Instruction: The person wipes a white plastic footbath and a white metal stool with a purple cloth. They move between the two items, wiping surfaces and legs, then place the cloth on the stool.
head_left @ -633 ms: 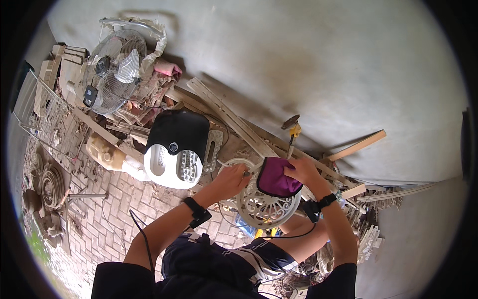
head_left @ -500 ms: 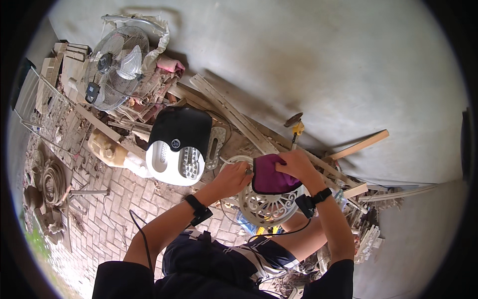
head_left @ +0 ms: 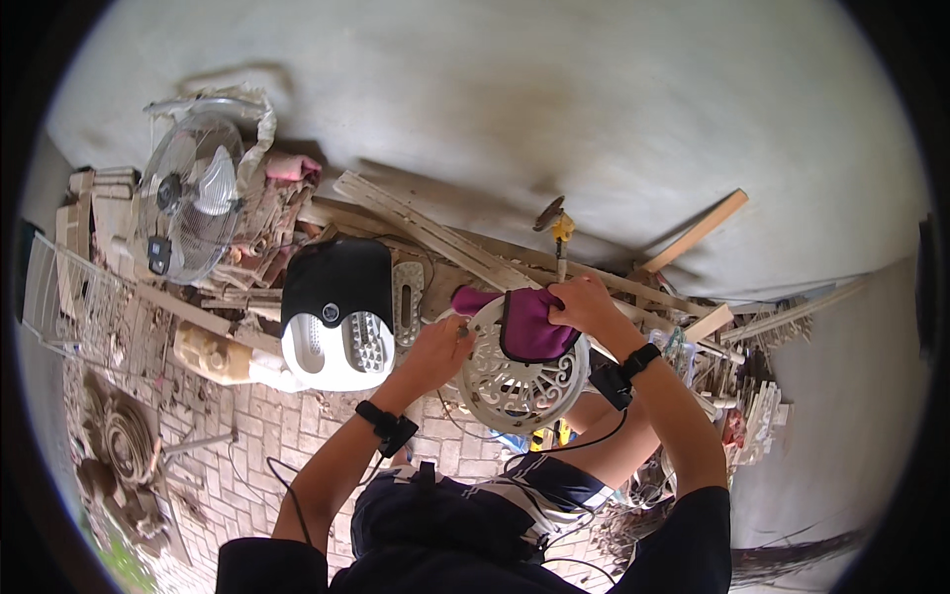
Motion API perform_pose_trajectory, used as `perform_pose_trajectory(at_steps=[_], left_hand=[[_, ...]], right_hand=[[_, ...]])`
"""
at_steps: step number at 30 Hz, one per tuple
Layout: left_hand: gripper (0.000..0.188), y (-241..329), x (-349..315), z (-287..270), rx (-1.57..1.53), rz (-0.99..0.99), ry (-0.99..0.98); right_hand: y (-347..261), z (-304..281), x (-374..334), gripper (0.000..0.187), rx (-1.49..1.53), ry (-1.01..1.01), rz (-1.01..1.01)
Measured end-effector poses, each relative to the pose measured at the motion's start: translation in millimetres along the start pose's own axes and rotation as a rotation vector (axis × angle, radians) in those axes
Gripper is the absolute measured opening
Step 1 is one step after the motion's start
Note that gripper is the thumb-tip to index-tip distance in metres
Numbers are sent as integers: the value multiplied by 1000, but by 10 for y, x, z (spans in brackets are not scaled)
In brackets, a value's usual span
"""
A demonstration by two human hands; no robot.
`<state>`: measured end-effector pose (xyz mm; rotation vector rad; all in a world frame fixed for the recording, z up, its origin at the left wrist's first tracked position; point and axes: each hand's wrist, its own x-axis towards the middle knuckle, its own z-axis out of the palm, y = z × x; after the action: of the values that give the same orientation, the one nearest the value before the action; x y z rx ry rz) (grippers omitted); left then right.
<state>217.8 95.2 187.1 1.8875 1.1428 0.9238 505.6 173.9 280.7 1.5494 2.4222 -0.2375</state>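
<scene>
Two hands (head_left: 435, 349) (head_left: 586, 304), one purple cloth (head_left: 539, 332)

Two hands (head_left: 435, 351) (head_left: 582, 303), one purple cloth (head_left: 534, 329) and one fan (head_left: 193, 196) show

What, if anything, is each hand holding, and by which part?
The right hand holds the purple cloth by its upper right part. Whether the left hand grips anything cannot be told.

Sleeves (head_left: 272, 566) look dark, perhaps navy; black wristbands (head_left: 398, 434) trail thin cables (head_left: 288, 485).
</scene>
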Motion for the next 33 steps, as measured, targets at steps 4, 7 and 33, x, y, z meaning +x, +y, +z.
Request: perform_pose_trajectory(at_steps=[4, 7, 33], left_hand=[[29, -26, -7, -8, 61, 42, -64], [32, -28, -94, 22, 34, 46, -12], [30, -273, 240, 128, 78, 65, 99]], right_hand=[[81, 175, -289, 24, 18, 11, 104], [141, 238, -413, 23, 225, 206, 69], [-818, 255, -583, 18, 465, 989, 338]])
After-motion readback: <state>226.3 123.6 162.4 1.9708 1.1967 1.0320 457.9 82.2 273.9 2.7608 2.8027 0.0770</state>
